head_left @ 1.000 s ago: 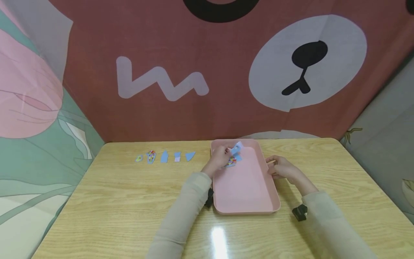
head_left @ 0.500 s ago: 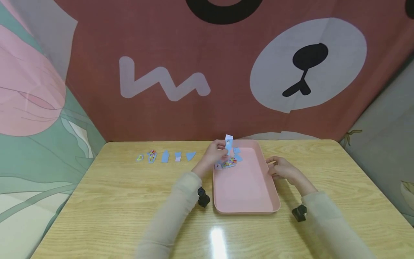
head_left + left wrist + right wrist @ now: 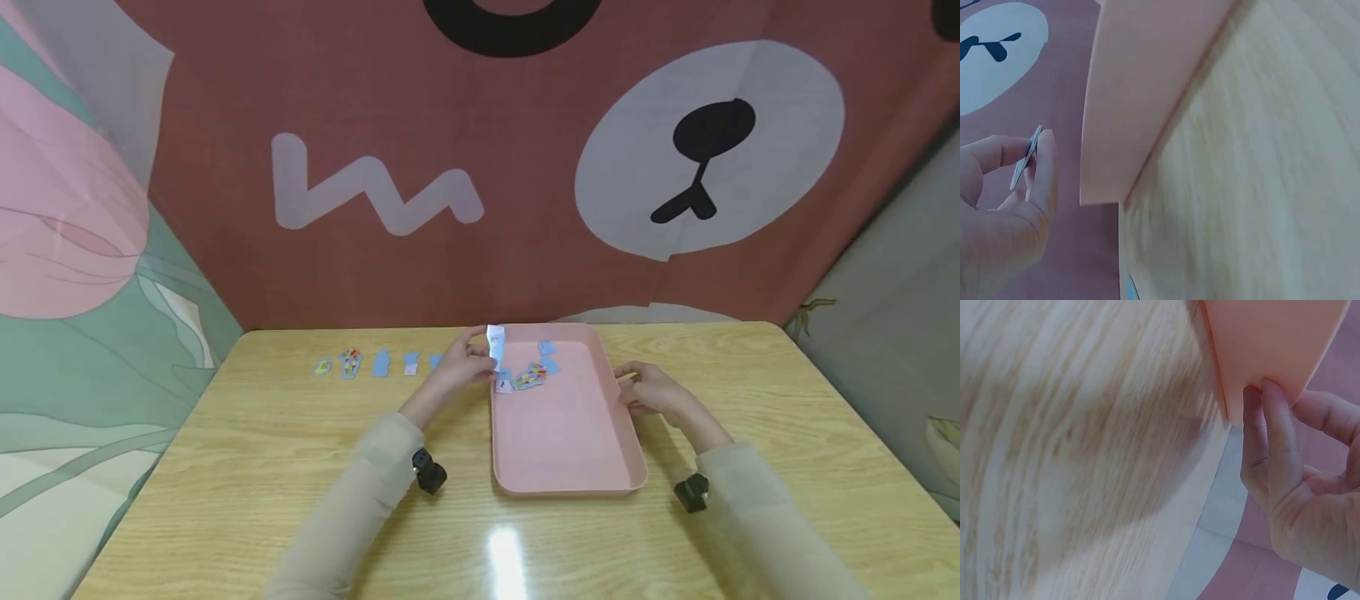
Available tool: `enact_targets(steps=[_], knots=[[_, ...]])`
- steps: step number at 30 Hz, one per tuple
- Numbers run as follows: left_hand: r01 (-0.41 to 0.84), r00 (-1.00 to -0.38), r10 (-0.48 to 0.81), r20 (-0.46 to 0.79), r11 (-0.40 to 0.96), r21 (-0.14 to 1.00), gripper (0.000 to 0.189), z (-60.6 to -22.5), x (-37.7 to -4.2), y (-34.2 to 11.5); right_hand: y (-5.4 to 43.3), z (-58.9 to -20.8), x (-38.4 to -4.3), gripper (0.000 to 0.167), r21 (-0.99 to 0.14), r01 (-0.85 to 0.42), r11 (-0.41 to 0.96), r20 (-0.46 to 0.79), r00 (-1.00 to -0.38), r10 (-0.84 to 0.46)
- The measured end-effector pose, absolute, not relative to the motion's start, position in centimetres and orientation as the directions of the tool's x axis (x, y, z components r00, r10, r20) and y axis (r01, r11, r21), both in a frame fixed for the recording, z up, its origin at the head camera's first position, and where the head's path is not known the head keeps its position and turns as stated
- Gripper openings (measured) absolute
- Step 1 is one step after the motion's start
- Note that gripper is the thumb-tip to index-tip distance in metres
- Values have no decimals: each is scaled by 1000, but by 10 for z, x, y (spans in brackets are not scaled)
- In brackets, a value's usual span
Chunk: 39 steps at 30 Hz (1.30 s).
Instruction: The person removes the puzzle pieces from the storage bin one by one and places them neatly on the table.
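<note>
My left hand [image 3: 456, 367] pinches a light-blue and white flat puzzle piece [image 3: 496, 346] between thumb and fingers, over the left rim of the pink tray [image 3: 566, 442]. The left wrist view shows this piece [image 3: 1027, 159] nearly edge-on, thin and stiff. My right hand [image 3: 656, 393] holds the tray's right wall; in the right wrist view two fingertips lie on the outside of the wall [image 3: 1266, 344] and another finger reaches the rim. Inside the tray lie a multicoloured piece [image 3: 531, 377], a small piece with a dark mark [image 3: 503, 383] and two blue pieces [image 3: 550, 365].
Left of the tray, a row of loose pieces lies along the back of the wooden table [image 3: 285, 467]: a small yellow-green one [image 3: 322, 367], a multicoloured one [image 3: 350, 363], a blue one [image 3: 381, 363] and others. A printed red-brown cloth [image 3: 375, 275] hangs behind the table.
My left hand has lifted the light-blue piece from the tray's inside and carried it left to the left rim, uncovering pieces in the tray. The right hand stays at the tray's right wall.
</note>
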<state>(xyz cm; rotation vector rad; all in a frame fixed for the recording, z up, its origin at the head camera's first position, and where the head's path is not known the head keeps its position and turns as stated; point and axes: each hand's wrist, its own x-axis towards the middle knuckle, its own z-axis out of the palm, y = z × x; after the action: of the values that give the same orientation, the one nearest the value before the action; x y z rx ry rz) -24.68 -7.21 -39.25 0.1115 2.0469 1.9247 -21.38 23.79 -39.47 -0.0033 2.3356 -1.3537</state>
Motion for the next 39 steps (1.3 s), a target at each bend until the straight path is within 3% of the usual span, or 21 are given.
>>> enact_targets(steps=[5, 9, 22, 39], knots=[[-135, -938, 307, -159, 97, 986, 76, -394, -242, -86, 245, -399, -218, 62, -857, 191, 478, -348, -899, -267], [-138, -942, 288, -171, 132, 982, 74, -394, -238, -97, 240, -396, -215, 64, -837, 211, 505, -366, -902, -231], [-110, -964, 202, -171, 278, 954, 50, -396, -225, -145, 233, -393, -213, 61, -817, 216, 534, -375, -903, -208], [-201, -946, 182, -269, 322, 925, 47, -410, -218, -167, 233, -393, -212, 61, -819, 221, 529, -375, -905, -202]])
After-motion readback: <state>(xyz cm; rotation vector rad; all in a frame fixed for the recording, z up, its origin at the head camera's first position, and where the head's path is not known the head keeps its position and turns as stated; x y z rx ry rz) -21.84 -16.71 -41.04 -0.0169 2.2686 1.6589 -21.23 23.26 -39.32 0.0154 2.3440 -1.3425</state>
